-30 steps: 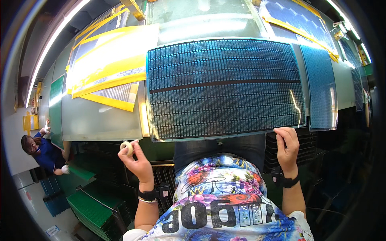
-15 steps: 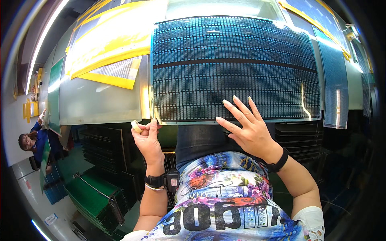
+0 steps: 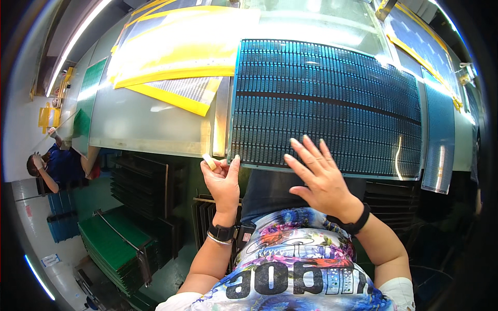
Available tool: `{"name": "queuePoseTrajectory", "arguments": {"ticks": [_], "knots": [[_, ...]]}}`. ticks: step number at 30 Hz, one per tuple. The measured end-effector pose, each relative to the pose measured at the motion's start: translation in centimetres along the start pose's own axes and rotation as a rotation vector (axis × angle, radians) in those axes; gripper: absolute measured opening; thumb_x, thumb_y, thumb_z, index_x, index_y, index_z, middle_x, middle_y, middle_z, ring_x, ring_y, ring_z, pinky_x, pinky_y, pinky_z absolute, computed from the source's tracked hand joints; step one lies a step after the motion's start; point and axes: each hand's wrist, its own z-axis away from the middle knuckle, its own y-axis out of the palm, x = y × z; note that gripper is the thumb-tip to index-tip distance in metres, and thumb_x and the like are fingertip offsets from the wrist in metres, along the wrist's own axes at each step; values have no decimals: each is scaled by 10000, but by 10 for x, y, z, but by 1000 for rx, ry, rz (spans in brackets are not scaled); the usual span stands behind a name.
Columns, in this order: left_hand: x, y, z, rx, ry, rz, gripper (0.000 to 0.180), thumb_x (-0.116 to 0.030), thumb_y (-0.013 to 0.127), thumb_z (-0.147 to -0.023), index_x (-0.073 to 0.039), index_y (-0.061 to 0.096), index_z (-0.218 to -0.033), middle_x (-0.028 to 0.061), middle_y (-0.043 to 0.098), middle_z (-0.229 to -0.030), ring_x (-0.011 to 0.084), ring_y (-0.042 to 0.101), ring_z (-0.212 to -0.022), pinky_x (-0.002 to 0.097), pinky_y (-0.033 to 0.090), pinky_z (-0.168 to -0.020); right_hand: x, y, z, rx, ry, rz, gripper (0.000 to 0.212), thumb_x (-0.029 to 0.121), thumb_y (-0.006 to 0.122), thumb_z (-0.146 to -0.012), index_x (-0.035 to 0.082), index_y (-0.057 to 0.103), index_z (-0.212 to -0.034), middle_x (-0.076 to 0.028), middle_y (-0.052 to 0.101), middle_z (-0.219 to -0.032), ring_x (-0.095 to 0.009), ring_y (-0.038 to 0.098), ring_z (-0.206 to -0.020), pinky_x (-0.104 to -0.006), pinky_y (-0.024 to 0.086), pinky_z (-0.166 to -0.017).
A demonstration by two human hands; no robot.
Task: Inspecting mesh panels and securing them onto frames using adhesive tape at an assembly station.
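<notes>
A dark blue circuit panel [image 3: 332, 98] with rows of small rectangular patterns lies on the pale table, its near edge along the table front. My left hand [image 3: 222, 184] is at its near left corner, the thumb raised against the edge. A small cream tape roll [image 3: 209, 161] sits in that hand's curled fingers. Whether they also grip the panel's corner is hidden. My right hand [image 3: 326, 181] is open, fingers spread, over the panel's near edge. Contact between the fingertips and the surface cannot be made out.
To the left lie yellow-edged film sheets [image 3: 171, 72] on the table [image 3: 155, 124]. A narrow blue panel [image 3: 438, 135] lies at right. Below the table stand racks with green panels [image 3: 111, 246] and dark boards [image 3: 137, 189]. A person in dark blue [image 3: 65, 166] is at far left.
The view has shifted, so the table and panel appear farther right and tilted. My right hand sits farther left relative to the panel. The other person has raised an arm to the head.
</notes>
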Motion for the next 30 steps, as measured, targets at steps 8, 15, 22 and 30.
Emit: {"name": "queuePoseTrajectory", "arguments": {"ticks": [8, 15, 22, 30], "knots": [[6, 2, -1, 32, 17, -36, 319, 37, 654, -921, -121, 395, -1020, -42, 458, -877, 43, 510, -770, 205, 480, -676, 5, 34, -33, 27, -83, 15, 800, 423, 692, -811, 25, 436, -1455, -130, 337, -1579, -295, 260, -1488, -509, 160, -1217], [2, -1, 0, 62, 62, -35, 230, -11, 611, -967, -99, 413, -1040, -20, 484, -883, 62, 512, -786, 239, 501, -733, -41, -8, 31, -99, 217, 146, 777, 409, 669, -853, 51, 401, -1489, -146, 340, -1581, -315, 272, -1484, -510, 159, -1211], [-14, -13, 2, 62, 135, -491, 203, -39, 632, -953, -36, 444, -1030, 30, 562, -910, 116, 546, -828, 267, 459, -766, -72, -77, 151, -352, 608, 162, 579, 277, 585, -972, 2, 432, -1458, -180, 362, -1561, -357, 271, -1478, -507, 174, -1201], [-27, 19, -30, 219, 646, -835, 636, -109, 625, -956, 24, 296, -1483, 203, 347, -1560, 385, 283, -1464, 449, 245, -1176, -150, -108, 197, -482, 750, 413, 622, 355, 499, -1022, 13, 331, -1514, -193, 288, -1592, -375, 208, -1496, -517, 161, -1202]]}}
